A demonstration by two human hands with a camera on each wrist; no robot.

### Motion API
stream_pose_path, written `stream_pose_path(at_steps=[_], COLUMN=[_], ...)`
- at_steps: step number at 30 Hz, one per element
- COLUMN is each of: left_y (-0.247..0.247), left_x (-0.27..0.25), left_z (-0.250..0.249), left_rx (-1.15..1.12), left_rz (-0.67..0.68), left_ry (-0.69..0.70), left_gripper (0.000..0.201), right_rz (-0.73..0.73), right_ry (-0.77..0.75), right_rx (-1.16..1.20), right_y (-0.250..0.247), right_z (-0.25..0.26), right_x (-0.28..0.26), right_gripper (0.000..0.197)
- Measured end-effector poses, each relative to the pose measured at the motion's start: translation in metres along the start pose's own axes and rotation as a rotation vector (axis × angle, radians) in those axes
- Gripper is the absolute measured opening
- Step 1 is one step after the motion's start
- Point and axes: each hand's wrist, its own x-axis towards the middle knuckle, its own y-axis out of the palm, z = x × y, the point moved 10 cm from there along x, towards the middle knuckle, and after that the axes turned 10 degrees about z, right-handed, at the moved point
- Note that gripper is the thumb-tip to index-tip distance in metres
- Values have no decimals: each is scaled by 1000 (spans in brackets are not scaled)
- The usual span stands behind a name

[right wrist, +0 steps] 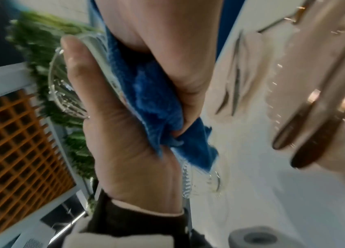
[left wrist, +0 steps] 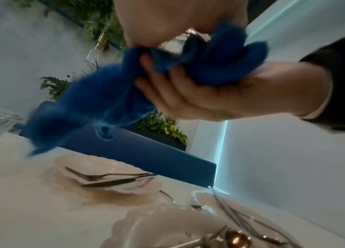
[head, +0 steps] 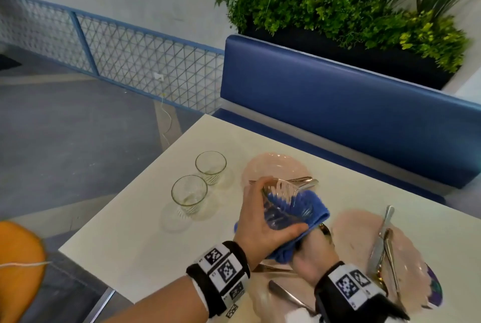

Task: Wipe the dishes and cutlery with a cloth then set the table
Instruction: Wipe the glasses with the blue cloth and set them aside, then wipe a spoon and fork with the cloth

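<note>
Near, six o'clock: my right hand (head: pixel 309 262) bunches the blue cloth (head: pixel 309 208), fingers curled round it for wiping. My left hand (head: pixel 260 221) grips a tilted glass (head: pixel 281 203) above the table (head: pixel 125 244), steadying it against the cloth. Three o'clock: a pink plate (head: pixel 356 229) with cutlery. Farther, eleven o'clock: two glasses (head: pixel 189 193) wait upright.

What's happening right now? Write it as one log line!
step: wiping glass | left hand: holds glass | right hand: grips cloth inside it | table: two glasses waiting
</note>
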Motion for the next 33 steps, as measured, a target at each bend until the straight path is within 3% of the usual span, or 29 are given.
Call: stream_pose_path(at_steps=[2,4,7,9,11,13,15,21,26,31,33], left_y=[-1,-6,-36,-58,-73,-81,-84,-83,-83,-70,-54], left_x=[-3,0,12,22,29,32,35,40,36,37,34], left_z=[4,14,44,62,76,94,107,135,138,121,101], left_rx=[51,74,84,195,333,439,554,659,680,920,972], left_rz=[-13,-48,-183,-206,-176,-116,-68,-42,-85,-31,-40], left_ry=[20,-21,-155,-248,-303,-361,-381,-431,-397,-356,-242], left_gripper=[76,77,83,97,105,110,113,108,103,104,86], right_rz=[-67,-187,-255,-217,-152,-144,-154,-118,-102,-149,-107], right_ry=[18,69,113,108,-20,-170,-230,-341,-331,-274,-247], right_rx=[137,81,-19,-38,49,122,176,252,228,219,251], right_y=[-12,-39,-55,-55,-54,-70,-89,-122,-119,-147,-144], right_z=[-14,-25,-19,1,38,74,89,110,109,95,93], right_x=[-2,-4,-9,-16,-25,-36,-48,-75,-83,-92,-92], right_gripper=[45,28,21,28,45,46,41,54,60,63,61])
